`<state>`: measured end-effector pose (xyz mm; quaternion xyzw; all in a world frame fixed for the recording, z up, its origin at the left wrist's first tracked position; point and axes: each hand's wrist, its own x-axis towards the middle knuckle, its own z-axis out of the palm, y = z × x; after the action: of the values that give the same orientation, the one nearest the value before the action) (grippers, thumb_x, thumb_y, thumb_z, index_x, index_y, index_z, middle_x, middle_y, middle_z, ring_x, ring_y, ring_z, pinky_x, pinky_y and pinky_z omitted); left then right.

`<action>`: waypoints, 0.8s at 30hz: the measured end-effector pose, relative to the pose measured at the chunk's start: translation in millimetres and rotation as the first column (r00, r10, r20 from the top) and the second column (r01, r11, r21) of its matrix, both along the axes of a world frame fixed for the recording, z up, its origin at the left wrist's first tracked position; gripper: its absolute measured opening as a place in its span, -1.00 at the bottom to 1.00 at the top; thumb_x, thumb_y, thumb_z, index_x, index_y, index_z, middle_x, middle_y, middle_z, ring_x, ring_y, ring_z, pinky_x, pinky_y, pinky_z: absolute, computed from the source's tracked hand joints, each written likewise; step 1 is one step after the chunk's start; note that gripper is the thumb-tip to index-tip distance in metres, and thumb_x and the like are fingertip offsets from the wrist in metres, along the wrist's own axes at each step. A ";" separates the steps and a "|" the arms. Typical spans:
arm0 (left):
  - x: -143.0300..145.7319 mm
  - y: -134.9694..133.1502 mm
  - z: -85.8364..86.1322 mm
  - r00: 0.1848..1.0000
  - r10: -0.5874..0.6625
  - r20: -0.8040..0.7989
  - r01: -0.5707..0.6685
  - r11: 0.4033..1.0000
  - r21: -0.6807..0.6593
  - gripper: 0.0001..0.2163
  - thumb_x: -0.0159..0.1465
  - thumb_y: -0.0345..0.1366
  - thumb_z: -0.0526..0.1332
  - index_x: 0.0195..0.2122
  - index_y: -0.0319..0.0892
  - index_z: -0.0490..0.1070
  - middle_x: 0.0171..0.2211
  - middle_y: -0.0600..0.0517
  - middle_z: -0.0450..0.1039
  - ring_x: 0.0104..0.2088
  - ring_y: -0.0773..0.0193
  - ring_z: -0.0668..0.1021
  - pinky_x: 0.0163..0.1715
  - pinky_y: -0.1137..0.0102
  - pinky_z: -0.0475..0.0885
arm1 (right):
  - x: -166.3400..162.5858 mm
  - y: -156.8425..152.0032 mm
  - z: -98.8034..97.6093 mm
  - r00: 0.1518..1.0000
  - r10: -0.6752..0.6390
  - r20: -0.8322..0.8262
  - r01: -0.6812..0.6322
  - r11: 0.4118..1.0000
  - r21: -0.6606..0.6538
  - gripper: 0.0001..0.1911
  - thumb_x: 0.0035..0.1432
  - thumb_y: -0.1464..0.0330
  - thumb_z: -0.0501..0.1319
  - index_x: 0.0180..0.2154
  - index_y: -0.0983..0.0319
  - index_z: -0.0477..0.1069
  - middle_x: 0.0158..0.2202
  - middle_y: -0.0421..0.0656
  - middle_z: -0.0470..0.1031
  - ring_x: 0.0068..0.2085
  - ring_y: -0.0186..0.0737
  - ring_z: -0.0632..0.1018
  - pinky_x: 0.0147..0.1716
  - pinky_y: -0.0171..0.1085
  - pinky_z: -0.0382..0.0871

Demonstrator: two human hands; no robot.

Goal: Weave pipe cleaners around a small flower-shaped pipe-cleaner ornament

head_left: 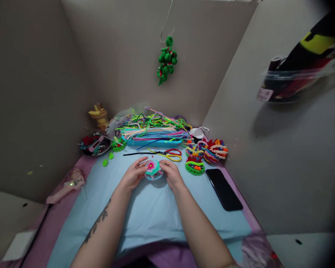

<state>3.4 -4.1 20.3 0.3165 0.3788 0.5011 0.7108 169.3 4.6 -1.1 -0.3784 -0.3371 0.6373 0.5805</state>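
Between my two hands is a small round pipe-cleaner piece (153, 170), with a turquoise top, a pink flower on it, and an open ring-like lower part. My left hand (136, 172) grips its left edge with thumb and fingers. On the opposite side, my right hand (170, 172) pinches the edge. Just beyond the hands lie scissors (171, 153) with red and yellow handles. A black pipe cleaner (136, 153) stretches leftward beside them.
A blue tray (153, 142) heaped with pipe cleaners stands at the back. Finished fuzzy crafts (195, 165) and a phone (225, 190) lie to the right. At left are a glue gun (67, 189) and a metal bowl (96, 148). Green figures (167, 59) hang overhead.
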 end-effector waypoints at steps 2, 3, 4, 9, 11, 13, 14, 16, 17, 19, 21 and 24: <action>-0.7 2.1 -2.4 0.998 0.056 -0.023 -0.056 0.998 -0.005 -0.52 -0.05 -0.46 0.38 -0.05 -0.20 0.38 -0.03 -0.15 0.44 -0.24 0.24 0.57 -0.32 0.43 0.47 | -0.3 0.3 0.4 1.000 0.015 -0.014 -0.015 1.000 -0.001 -0.80 -0.29 0.31 0.38 -0.57 0.26 0.44 -0.54 -0.24 0.45 -0.49 -0.32 0.39 -0.46 -0.33 0.23; -0.8 3.3 -4.2 0.994 0.098 -0.039 -0.098 0.995 -0.001 -0.54 -0.04 -0.44 0.38 -0.06 -0.20 0.39 -0.02 -0.15 0.43 -0.24 0.25 0.56 -0.32 0.44 0.46 | -0.6 0.6 0.2 1.000 0.007 -0.022 -0.007 1.000 -0.002 -0.80 -0.30 0.31 0.39 -0.57 0.26 0.44 -0.54 -0.23 0.45 -0.49 -0.32 0.39 -0.46 -0.33 0.23; -0.5 4.5 -6.1 0.988 0.141 -0.057 -0.141 0.990 0.009 -0.56 -0.03 -0.40 0.38 -0.08 -0.20 0.40 -0.02 -0.15 0.42 -0.24 0.27 0.56 -0.32 0.45 0.45 | -1.1 1.0 -0.6 0.999 -0.012 -0.030 0.012 1.000 -0.003 -0.79 -0.30 0.30 0.39 -0.57 0.26 0.44 -0.54 -0.24 0.44 -0.49 -0.33 0.39 -0.46 -0.33 0.23; 6.2 4.9 -13.8 0.890 0.336 -0.309 -0.287 0.938 0.194 -0.71 0.01 -0.21 0.35 -0.26 -0.20 0.43 -0.30 0.02 0.46 -0.39 0.36 0.50 -0.39 0.47 0.38 | -3.1 4.6 -9.8 0.971 -0.227 -0.071 0.227 0.974 -0.002 -0.79 -0.22 0.28 0.37 -0.52 0.22 0.40 -0.58 -0.29 0.37 -0.52 -0.36 0.34 -0.47 -0.35 0.21; 11.4 2.5 -14.6 0.830 0.385 -0.403 -0.286 0.915 0.285 -0.77 0.02 -0.17 0.33 -0.40 -0.21 0.40 -0.49 0.10 0.39 -0.49 0.39 0.44 -0.46 0.49 0.33 | -4.4 6.2 -13.7 0.947 -0.308 -0.091 0.310 0.951 0.009 -0.79 -0.21 0.30 0.37 -0.49 0.22 0.40 -0.54 -0.29 0.39 -0.47 -0.35 0.36 -0.41 -0.35 0.23; 17.4 -1.0 -14.9 0.815 0.375 -0.443 -0.236 0.911 0.338 -0.77 0.02 -0.16 0.33 -0.47 -0.20 0.36 -0.58 0.14 0.34 -0.54 0.39 0.42 -0.49 0.49 0.31 | -6.7 7.2 -16.2 0.927 -0.357 -0.112 0.361 0.932 0.021 -0.79 -0.21 0.31 0.38 -0.48 0.21 0.40 -0.51 -0.29 0.40 -0.44 -0.35 0.38 -0.36 -0.34 0.25; 20.5 -3.1 -15.2 0.808 0.357 -0.468 -0.189 0.910 0.368 -0.77 0.02 -0.17 0.33 -0.44 -0.19 0.36 -0.57 0.13 0.36 -0.54 0.37 0.43 -0.49 0.48 0.31 | -8.2 7.3 -16.7 0.921 -0.368 -0.124 0.374 0.927 0.027 -0.80 -0.21 0.32 0.37 -0.49 0.21 0.40 -0.51 -0.29 0.40 -0.43 -0.36 0.38 -0.34 -0.34 0.25; 26.1 -8.0 -16.5 0.788 0.340 -0.514 -0.110 0.898 0.426 -0.71 0.01 -0.19 0.34 -0.29 -0.16 0.34 -0.50 0.09 0.45 -0.49 0.31 0.50 -0.47 0.45 0.36 | -11.6 6.9 -16.5 0.915 -0.376 -0.147 0.384 0.922 0.034 -0.81 -0.20 0.32 0.37 -0.50 0.20 0.40 -0.50 -0.29 0.41 -0.41 -0.36 0.39 -0.31 -0.33 0.25; 28.4 -10.7 -17.4 0.764 0.346 -0.544 -0.080 0.888 0.452 -0.67 0.02 -0.19 0.34 -0.22 -0.14 0.32 -0.46 0.07 0.49 -0.47 0.28 0.53 -0.45 0.43 0.37 | -13.5 6.3 -15.8 0.913 -0.376 -0.158 0.386 0.922 0.036 -0.81 -0.19 0.31 0.37 -0.51 0.20 0.40 -0.49 -0.28 0.41 -0.40 -0.35 0.40 -0.30 -0.32 0.26; 31.8 -16.1 -19.1 0.682 0.401 -0.612 -0.049 0.860 0.508 -0.65 0.05 -0.19 0.33 -0.15 -0.09 0.31 -0.42 0.06 0.53 -0.46 0.25 0.55 -0.43 0.41 0.39 | -17.6 4.5 -13.7 0.910 -0.374 -0.177 0.385 0.922 0.035 -0.81 -0.19 0.30 0.37 -0.52 0.20 0.39 -0.46 -0.26 0.44 -0.37 -0.32 0.42 -0.26 -0.29 0.27; 33.5 -20.2 -20.3 0.598 0.471 -0.649 -0.033 0.823 0.567 -0.68 0.09 -0.19 0.30 -0.13 -0.07 0.34 -0.39 0.05 0.54 -0.44 0.25 0.56 -0.39 0.40 0.40 | -22.2 2.0 -11.0 0.909 -0.360 -0.210 0.374 0.927 0.028 -0.79 -0.21 0.30 0.39 -0.52 0.20 0.39 -0.40 -0.22 0.47 -0.31 -0.28 0.45 -0.22 -0.26 0.28; 33.5 -22.0 -21.8 0.519 0.547 -0.657 0.025 0.758 0.651 -0.77 0.15 -0.21 0.25 -0.16 -0.07 0.41 -0.32 0.02 0.55 -0.37 0.24 0.57 -0.34 0.40 0.42 | -28.8 -2.9 -7.5 0.916 -0.314 -0.249 0.329 0.944 0.020 -0.75 -0.24 0.28 0.41 -0.52 0.21 0.39 -0.28 -0.15 0.48 -0.25 -0.23 0.47 -0.21 -0.24 0.31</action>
<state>36.9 -26.0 -1.6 0.6490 0.5342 0.4923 0.2260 140.5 1.7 -8.6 -0.3297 -0.2162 0.5639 0.7257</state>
